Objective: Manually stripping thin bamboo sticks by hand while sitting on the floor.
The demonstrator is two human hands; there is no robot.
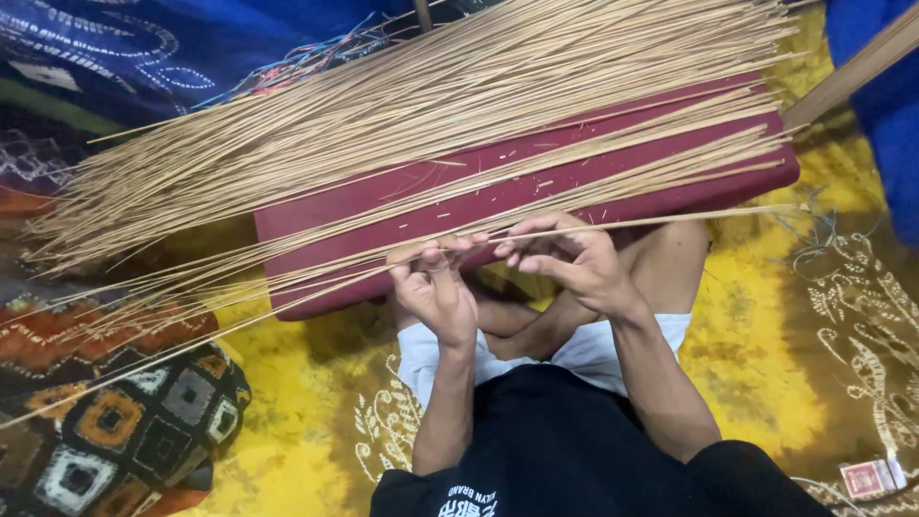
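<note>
Small red-and-white packet (869, 477) on the yellow cloth (756, 383), bottom right

A single head-worn camera looked steeply down from close above the seated person's lap, facing forward over a long dark-red padded board (536, 196) strewn with thin tan sticks (402, 115), a yellow patterned cloth (766, 364) beneath.
</note>
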